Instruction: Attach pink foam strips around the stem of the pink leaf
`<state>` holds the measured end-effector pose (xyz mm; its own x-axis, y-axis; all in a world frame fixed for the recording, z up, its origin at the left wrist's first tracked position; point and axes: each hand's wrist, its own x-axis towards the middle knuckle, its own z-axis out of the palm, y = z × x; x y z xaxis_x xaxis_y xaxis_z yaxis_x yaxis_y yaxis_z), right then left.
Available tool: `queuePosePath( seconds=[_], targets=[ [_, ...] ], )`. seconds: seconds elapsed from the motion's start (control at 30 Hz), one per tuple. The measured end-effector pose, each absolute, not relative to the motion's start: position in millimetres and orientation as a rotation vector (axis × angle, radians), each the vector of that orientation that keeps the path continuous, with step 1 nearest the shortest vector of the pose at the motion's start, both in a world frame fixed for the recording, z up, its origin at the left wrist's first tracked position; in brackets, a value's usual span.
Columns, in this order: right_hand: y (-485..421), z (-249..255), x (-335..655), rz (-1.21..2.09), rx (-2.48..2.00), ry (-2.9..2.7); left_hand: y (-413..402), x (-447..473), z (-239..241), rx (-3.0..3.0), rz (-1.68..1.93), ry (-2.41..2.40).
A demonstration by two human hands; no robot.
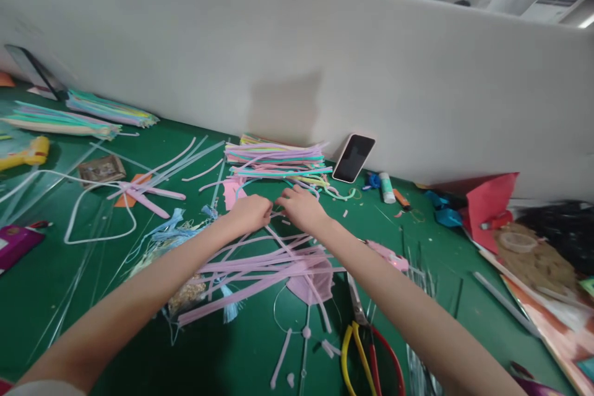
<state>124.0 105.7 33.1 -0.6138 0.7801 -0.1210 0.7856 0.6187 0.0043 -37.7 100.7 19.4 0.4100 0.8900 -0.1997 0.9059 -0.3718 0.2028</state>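
Note:
My left hand (253, 213) is closed, with its fingertips pinched on a lilac pipe cleaner (279, 234). Close by on the right, my right hand (302, 209) has its fingers bent around the same spot; the exact grip is partly hidden. From between the hands the pipe cleaner slants down to the right. Beneath my wrists lie several loose lilac pipe cleaners (250, 266) across a pink fan-shaped piece (320, 297). Beyond my fingers is a stack of multicoloured pipe cleaners (278, 158).
Scissors (356, 312) with yellow and red handles lie beside my right forearm, near a pink glue gun (385, 253). A phone (353, 158) leans on the white partition (394, 86). Blue tassels (174, 229) and more pipe cleaner bundles (65, 120) lie leftward. Red paper (489, 210) stands right.

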Motion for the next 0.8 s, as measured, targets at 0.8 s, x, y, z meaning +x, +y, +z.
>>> queuePosePath(
  seconds=[0.8],
  targets=[
    [143.0, 78.0, 206.2, -0.098, 1.472, 2.65, 17.3, -85.4, 53.5, 2.299, -0.022, 1.464]
  ],
)
